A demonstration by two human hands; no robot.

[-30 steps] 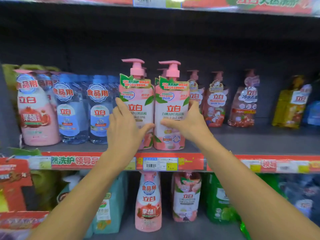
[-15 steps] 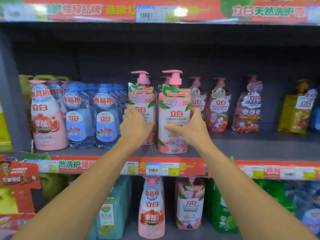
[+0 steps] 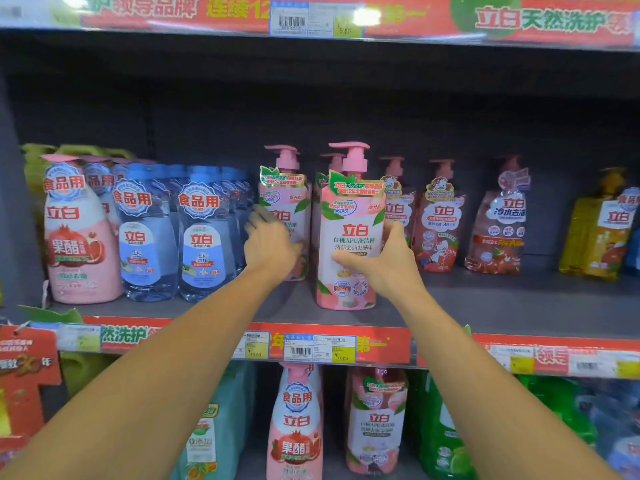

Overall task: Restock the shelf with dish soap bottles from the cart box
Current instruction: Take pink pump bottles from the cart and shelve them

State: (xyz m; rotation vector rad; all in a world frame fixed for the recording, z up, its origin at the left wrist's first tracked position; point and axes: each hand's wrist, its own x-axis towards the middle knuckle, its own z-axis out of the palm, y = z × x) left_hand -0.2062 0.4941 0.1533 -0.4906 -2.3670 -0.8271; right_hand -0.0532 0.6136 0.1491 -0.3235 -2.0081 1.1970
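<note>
**On the middle shelf, two pink pump bottles in hand**

On the grey middle shelf (image 3: 502, 306) both arms reach forward to a pair of pink dish soap bottles with pump tops. The right hand (image 3: 388, 261) has its grip around the front pink bottle (image 3: 351, 237): the thumb lies across the white label and the fingers curl behind the bottle's right side. That bottle stands upright near the shelf's front edge, ahead of its neighbours. The left hand (image 3: 268, 245) is on the rear pink bottle (image 3: 285, 206), which stands upright further back and to the left; the fingers wrap over its left side and front, though how firmly they close cannot be told. A third pink pump top shows between the two, behind the front bottle.

Left of the hands stand clear blue bottles (image 3: 204, 237), touching one another in rows, and a pink-and-white pomegranate bottle (image 3: 78, 244) at the far left. To the right, set back, are reddish pump bottles (image 3: 438, 226) and a yellow bottle (image 3: 599, 233). Red price strips (image 3: 311, 348) run along the shelf edge, with barcode tags. On the lower shelf stand more pink, teal and green bottles (image 3: 446, 445).
</note>
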